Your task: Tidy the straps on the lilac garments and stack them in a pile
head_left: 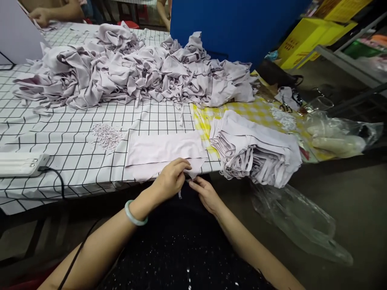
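Observation:
A folded piece of pale lilac fabric [165, 147] lies flat at the table's front edge, its lower right corner hanging slightly over. My left hand [172, 177] is bent over that corner with its fingers curled and pinching the cloth. From below right, my right hand [207, 193] meets it, thumb and fingertips closed on the edge of the same corner. A short narrow strap end [180, 194] dangles beneath my hands. To the right sits a neat stack of folded fabric pieces [256, 145] with loops of strap showing along its front.
A large heap of loose lilac fabric pieces [136, 72] spreads across the back. Small pale scraps [107, 137] lie left of the cloth. A white power bank [22, 164] with a black cable is at left. Scissors [286, 107] and plastic bags [338, 137] lie right. Another person's hand [40, 17] shows behind.

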A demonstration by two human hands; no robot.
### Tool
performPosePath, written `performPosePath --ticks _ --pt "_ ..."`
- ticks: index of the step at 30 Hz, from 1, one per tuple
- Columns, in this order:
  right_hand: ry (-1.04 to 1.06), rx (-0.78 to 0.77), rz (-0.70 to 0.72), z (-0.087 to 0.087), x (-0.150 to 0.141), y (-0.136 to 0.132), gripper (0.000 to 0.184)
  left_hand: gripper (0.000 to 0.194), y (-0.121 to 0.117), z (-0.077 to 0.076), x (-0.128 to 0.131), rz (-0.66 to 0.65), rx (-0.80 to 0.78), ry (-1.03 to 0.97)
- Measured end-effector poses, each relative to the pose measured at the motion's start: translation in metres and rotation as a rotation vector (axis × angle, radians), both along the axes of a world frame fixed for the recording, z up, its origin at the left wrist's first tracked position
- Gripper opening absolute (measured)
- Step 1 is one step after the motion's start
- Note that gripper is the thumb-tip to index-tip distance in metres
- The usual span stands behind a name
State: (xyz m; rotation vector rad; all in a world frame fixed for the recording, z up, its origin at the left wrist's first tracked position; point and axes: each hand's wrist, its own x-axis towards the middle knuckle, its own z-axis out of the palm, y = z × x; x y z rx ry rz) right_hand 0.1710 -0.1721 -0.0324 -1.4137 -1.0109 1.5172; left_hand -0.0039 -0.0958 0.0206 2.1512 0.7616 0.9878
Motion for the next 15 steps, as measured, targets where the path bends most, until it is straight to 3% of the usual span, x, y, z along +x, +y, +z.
performPosePath --ticks 5,8,11,15 --pt "-0.227 0.025 0.152 0.043 0.022 -0.031 0.033 0.034 -0.010 -0.012 0.006 -0.056 -0.010 0.075" --pt "-0.322 0.060 0.147 0.066 0.031 -0.046 0.027 0.034 -0.012 -0.016 0.012 -0.100 0.034 0.106" --pt "-0.286 0.048 0.143 0.094 0.039 -0.049 0.041 0.026 -0.011 -0.019 0.017 -0.106 0.047 0.124" --pt "-0.109 0.107 0.309 0.138 0.056 -0.036 0.023 0.013 -0.010 -0.021 0.020 -0.069 0.041 0.094"
